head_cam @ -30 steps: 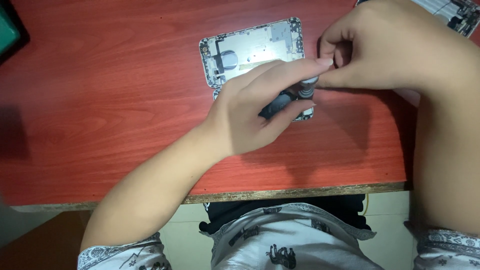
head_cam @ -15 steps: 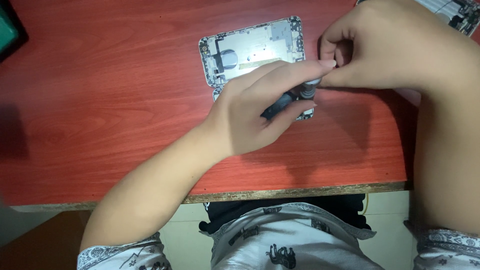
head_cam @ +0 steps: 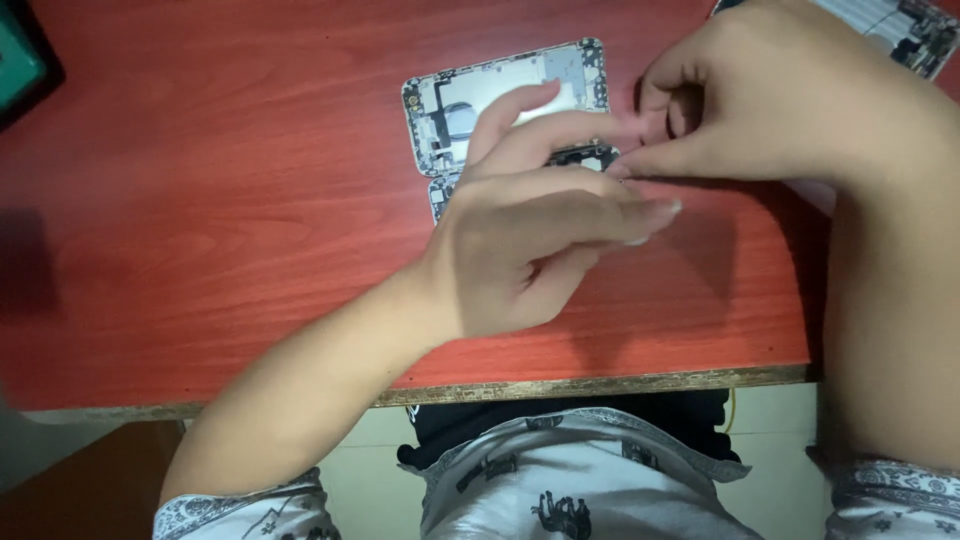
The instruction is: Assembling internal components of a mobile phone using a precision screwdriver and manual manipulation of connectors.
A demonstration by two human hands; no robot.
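The opened silver rectangular phone housing (head_cam: 500, 100) lies flat on the red wood-grain desk (head_cam: 220, 220). The left hand (head_cam: 530, 240) hovers over its lower half, fingers extended and loosely spread, empty. The right hand (head_cam: 770, 100) sits just beside its right edge, fingers pinched narrow; any held part cannot be discerned.

The left hand (head_cam: 530, 240) has lifted, its fingers now extended rather than gripping. The dark tool it held earlier is no longer visible, possibly hidden beneath the palm.

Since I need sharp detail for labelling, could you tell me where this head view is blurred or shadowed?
Head view: left hand fingertips slightly motion-blurred; opened phone fairly sharp; soft shadow on the red table under both hands; right hand evenly lit, no glare.
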